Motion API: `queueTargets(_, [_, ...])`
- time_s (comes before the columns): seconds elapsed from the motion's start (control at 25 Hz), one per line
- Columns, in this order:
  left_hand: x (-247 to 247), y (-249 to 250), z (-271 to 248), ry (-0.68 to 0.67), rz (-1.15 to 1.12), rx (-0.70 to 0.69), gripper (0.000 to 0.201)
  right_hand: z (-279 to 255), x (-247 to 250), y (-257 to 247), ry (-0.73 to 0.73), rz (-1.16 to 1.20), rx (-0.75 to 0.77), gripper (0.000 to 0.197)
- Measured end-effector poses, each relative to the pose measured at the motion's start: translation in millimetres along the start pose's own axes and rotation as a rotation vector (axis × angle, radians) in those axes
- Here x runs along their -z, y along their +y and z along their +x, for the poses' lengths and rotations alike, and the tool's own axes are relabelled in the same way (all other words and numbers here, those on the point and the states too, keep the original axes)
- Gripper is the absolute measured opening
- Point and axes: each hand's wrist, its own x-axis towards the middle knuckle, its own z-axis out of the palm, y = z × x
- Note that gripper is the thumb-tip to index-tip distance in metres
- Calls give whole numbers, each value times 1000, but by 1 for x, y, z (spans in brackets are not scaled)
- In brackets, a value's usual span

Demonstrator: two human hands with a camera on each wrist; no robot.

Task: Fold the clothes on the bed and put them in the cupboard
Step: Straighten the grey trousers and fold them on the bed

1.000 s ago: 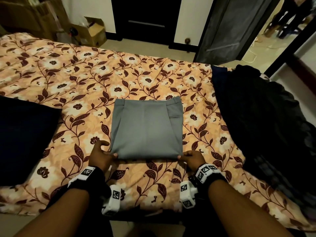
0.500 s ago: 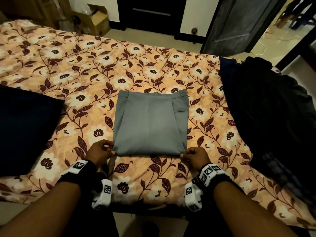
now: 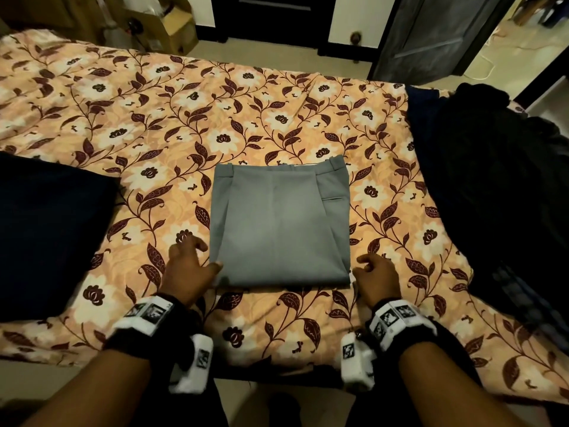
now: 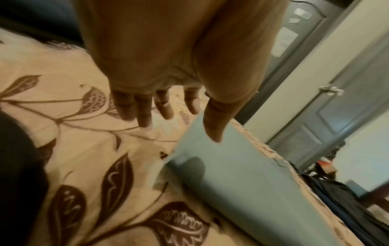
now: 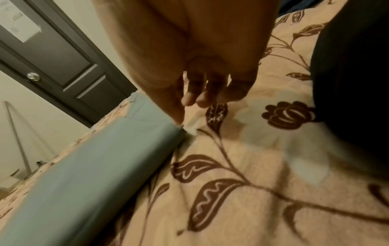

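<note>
Where the flower-printed bedspread [image 3: 147,124] fills the head view, the folded grey trousers [image 3: 280,223] lie flat just below centre, a neat rectangle with the waistband along its 12 o'clock edge and the fold along its 6 o'clock edge. At the 7 o'clock corner of the trousers sits the left hand [image 3: 187,269]: its fingers are spread and nearly straight over the bedspread, and the thumb lies against the corner of the cloth. The left wrist view confirms this, showing the left-hand fingers [image 4: 145,108] extended with gaps between them and the thumb over the grey edge; whether the thumb presses the cloth cannot be told through the blur. At the 5 o'clock corner sits the right hand [image 3: 378,275], just beside the fold, gripping nothing. In the right wrist view its fingers [image 5: 202,98] hang loosely bent above the bedspread, with the thumb tip at the very corner of the trousers. A pile of dark clothes [image 3: 492,192] covers the bed at 3 o'clock, and a dark blue garment [image 3: 49,232] lies at 9 o'clock. Beyond the bed stand a cardboard box [image 3: 172,23] at 11 o'clock and a grey door [image 3: 437,29] at 1 o'clock.
</note>
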Motion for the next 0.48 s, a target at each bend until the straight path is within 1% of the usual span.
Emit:
queueTargets(0.04, [-11,17,-6,44,-20,-126,27,-9,-8,-11,87,4,117,28])
queueTargets(0.08, [-26,31,-11,25,-82,-238,22,-21,-21,-25,79,9,263,35])
queueTargets(0.12, [-46,41,-14,-2,-118,-314,21,-32,-40,-37,-11,-29,409,41])
queueTargets(0.16, [-69,44,-13,-24,-110,-332,29,-42,-60,-48,-136,-134,523,49])
queueTargets(0.2, [-88,44,-13,-60,-35,-308,44,-49,-80,-49,-245,-269,580,60])
queueTargets(0.24, [-101,37,-9,-67,95,-253,57,-45,-92,-42,-299,-419,602,67])
queueTargets(0.28, [-109,26,-2,-51,240,-201,63,-35,-95,-33,-291,-520,588,68])
queueTargets(0.32, [-110,17,3,-41,357,-164,65,-21,-94,-21,-259,-569,539,67])
queueTargets(0.36, [-105,10,5,-37,430,-115,68,-12,-89,-10,-235,-608,452,66])
queueTargets(0.4, [-100,4,7,-13,461,-47,69,-6,-78,-4,-211,-608,338,65])
queueTargets(0.44, [-95,9,12,47,481,-8,70,0,-72,-6,-173,-592,241,64])
queueTargets(0.48, [-94,18,19,99,492,-40,70,4,-73,-17,-142,-581,214,63])
